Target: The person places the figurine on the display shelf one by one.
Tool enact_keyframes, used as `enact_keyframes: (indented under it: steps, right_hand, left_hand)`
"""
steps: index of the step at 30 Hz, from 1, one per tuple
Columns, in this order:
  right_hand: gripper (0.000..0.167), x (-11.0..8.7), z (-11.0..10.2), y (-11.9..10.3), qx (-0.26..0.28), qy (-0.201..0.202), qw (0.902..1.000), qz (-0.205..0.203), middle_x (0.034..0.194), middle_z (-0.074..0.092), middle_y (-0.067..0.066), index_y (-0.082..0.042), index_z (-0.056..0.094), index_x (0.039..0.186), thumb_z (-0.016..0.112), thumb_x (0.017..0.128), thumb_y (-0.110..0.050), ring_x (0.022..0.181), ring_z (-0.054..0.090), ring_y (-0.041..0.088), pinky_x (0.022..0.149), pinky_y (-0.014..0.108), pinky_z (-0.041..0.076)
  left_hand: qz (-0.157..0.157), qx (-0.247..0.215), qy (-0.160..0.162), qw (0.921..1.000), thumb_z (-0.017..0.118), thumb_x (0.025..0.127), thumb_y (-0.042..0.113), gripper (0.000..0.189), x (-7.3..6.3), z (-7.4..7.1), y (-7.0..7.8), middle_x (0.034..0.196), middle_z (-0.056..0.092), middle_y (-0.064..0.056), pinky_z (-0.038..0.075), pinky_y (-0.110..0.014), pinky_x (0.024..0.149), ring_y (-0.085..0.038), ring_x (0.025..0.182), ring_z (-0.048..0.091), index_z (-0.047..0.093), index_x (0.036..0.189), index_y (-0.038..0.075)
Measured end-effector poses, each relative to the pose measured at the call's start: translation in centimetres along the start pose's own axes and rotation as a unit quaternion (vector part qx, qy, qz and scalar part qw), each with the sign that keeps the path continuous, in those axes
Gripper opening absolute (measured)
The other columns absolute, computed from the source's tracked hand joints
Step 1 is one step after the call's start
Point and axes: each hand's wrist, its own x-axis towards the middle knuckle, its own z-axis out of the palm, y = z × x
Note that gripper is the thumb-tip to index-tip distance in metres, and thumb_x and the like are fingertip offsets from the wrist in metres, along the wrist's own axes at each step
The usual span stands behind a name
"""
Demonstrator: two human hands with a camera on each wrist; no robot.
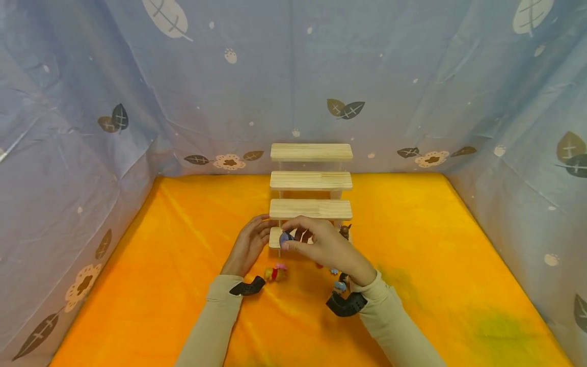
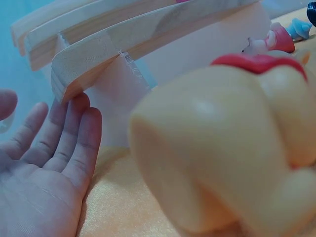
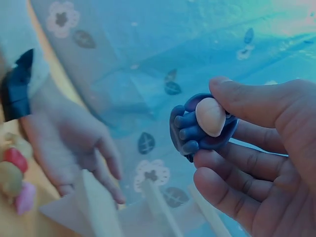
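My right hand [image 1: 323, 244] pinches a small blue-purple figurine [image 3: 192, 126] between thumb and fingers, above the lowest step of a tiered wooden stand [image 1: 311, 209]. A pale oval patch on the figurine faces the right wrist camera. At the left end of that lowest step is my left hand [image 1: 249, 242], its fingers extended. In the left wrist view, the fingertips [image 2: 79, 101] meet the underside of the step's corner [image 2: 74, 79]. A brown figurine [image 1: 345, 231] stands on the right end of the lowest step, partly behind the right hand.
A yellow figurine with a red shirt [image 1: 275, 273] lies on the orange cloth [image 1: 197, 306] near the left wrist; it looms large in the left wrist view. A dark-haired figurine in blue [image 1: 341, 283] and other small pieces lie by the right wrist. Patterned fabric [image 1: 293, 76] walls the area.
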Motion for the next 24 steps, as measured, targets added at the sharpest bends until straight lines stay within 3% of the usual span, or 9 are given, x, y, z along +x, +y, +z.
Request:
enact_keyframes:
  steps: [4, 16, 24]
  right_hand:
    - [0.029, 0.0, -0.6, 0.2, 0.002, 0.024, 0.9997, 0.007, 0.102, 0.071, -0.007, -0.019, 0.069, 0.123, 0.072, 0.094, -0.026, 0.088, 0.061, 0.007, 0.072, 0.028, 0.054]
    - [0.029, -0.2, -1.8, 0.6, 0.04, 0.04, 0.9977, 0.038, 0.11, 0.071, -0.008, -0.025, 0.068, 0.122, 0.072, 0.094, -0.032, 0.095, 0.064, 0.01, 0.082, 0.033, 0.055]
    - [0.031, 0.0, -2.0, 0.9, -0.017, 0.067, 0.9969, 0.037, 0.117, 0.071, -0.004, -0.018, 0.071, 0.122, 0.072, 0.094, -0.03, 0.109, 0.061, 0.017, 0.091, 0.046, 0.052]
  left_hand:
    - [-0.009, -0.003, 0.01, 0.9999, 0.039, 0.111, 0.033, 0.027, 0.0, 0.2, -0.1, 0.12, 0.064, -0.003, 0.046, -0.022, 0.088, -0.012, 0.103, 0.06, 0.051, 0.125, 0.014]
    - [-0.012, 0.0, 0.015, 0.9998, 0.04, 0.111, 0.033, 0.027, 0.1, 0.1, -0.1, 0.122, 0.061, -0.006, 0.046, -0.023, 0.088, -0.014, 0.107, 0.059, 0.05, 0.126, 0.013]
    - [-0.006, -0.004, 0.019, 0.9998, 0.041, 0.11, 0.032, 0.027, 0.2, 0.2, 0.0, 0.12, 0.064, -0.004, 0.049, -0.022, 0.091, -0.014, 0.109, 0.061, 0.05, 0.127, 0.013]
